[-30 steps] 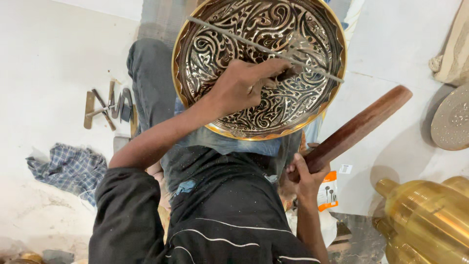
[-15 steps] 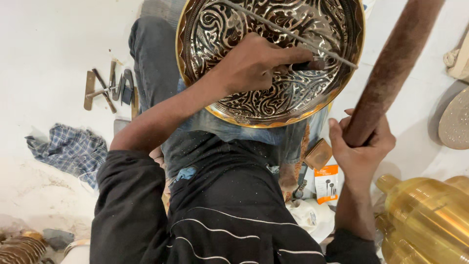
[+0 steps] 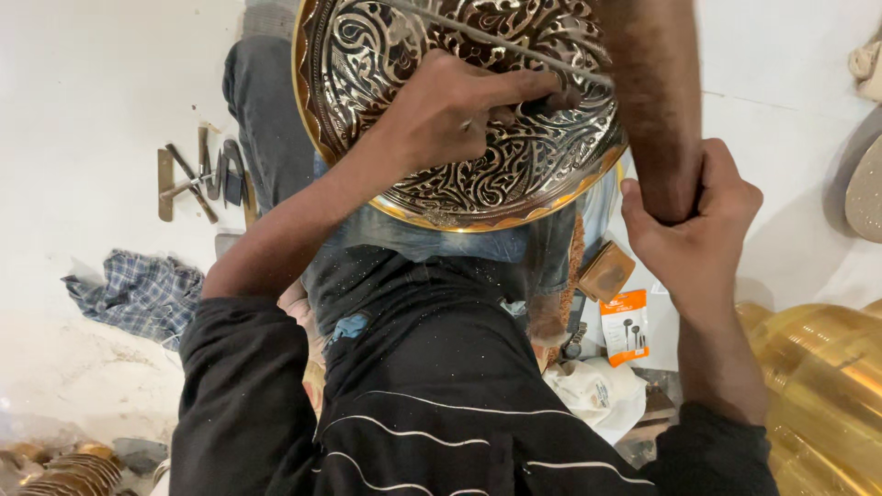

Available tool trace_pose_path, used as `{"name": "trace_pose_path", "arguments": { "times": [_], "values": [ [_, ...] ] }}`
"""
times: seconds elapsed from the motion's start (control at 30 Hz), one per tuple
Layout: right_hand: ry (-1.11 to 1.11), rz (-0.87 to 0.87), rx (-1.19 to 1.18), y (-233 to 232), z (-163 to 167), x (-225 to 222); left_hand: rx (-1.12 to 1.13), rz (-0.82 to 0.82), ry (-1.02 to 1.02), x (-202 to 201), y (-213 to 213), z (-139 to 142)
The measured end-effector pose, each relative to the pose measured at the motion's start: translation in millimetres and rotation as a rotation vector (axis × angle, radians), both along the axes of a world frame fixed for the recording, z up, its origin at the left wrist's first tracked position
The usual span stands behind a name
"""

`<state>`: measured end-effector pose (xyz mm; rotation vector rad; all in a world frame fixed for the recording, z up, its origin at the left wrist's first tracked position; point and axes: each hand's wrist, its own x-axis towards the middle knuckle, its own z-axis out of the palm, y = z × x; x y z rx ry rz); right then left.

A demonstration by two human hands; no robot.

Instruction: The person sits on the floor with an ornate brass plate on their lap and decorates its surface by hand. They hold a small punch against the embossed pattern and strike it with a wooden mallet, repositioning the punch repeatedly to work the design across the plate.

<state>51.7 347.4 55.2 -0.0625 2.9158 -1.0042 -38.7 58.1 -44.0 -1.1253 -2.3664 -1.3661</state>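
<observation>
A round brass plate [image 3: 551,179] with dense engraved scrollwork rests on my lap, tilted toward me. My left hand [image 3: 450,106] lies on its face and pinches a thin metal chisel [image 3: 478,37] that slants across the plate. My right hand [image 3: 698,220] grips the lower end of a thick brown wooden mallet [image 3: 648,83], which stands raised almost upright over the plate's right side, its head out of frame at the top.
Several small metal tools [image 3: 197,179] lie on the white floor at left, with a checked blue cloth [image 3: 138,294] below them. A large shiny brass vessel [image 3: 818,386] stands at the right. An orange-and-white packet [image 3: 625,326] and a small brown block [image 3: 604,271] lie by my right knee.
My right hand has swung the wooden mallet from a low slant up to nearly upright over the plate. My left hand stays on the plate with the chisel.
</observation>
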Motion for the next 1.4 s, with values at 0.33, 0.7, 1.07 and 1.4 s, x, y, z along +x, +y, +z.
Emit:
{"name": "trace_pose_path", "arguments": {
  "times": [0.33, 0.7, 1.07, 1.4],
  "values": [
    [0.038, 0.154, 0.186, 1, -4, -6, 0.024, -0.041, -0.074, 4, -4, -2],
    [0.134, 0.097, -0.087, -19, -2, -5, 0.072, -0.101, -0.029, 3, -1, 2],
    [0.04, 0.066, -0.045, -12, -12, 5, -0.034, -0.057, -0.067, 1, -2, 5],
    [0.054, -0.005, -0.081, -4, -23, 13, 0.005, -0.065, -0.026, -1, -5, -7]
  ]
}}
